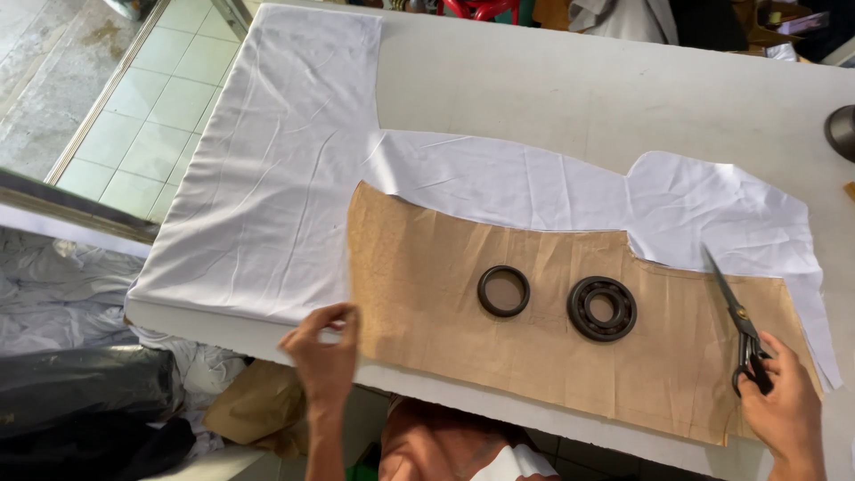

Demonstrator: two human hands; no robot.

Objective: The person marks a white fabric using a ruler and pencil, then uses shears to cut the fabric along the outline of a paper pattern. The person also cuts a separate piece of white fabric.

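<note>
A brown paper pattern (534,347) lies on white fabric (276,178) spread over a white table (579,80). Two dark metal rings sit on the pattern as weights: a thin ring (504,291) on the left and a bearing-like ring (602,308) to its right. My left hand (325,352) pinches the pattern's lower left corner at the near table edge. My right hand (784,405) grips black scissors (736,319) by the handles; the blades point away along the pattern's upper right edge, where it meets the fabric.
A dark round object (842,132) sits at the table's right edge. Left of the table are a tiled floor (169,80) and grey cloth heaps (62,294). Brown paper (254,401) hangs below the near edge. Clutter stands beyond the far side.
</note>
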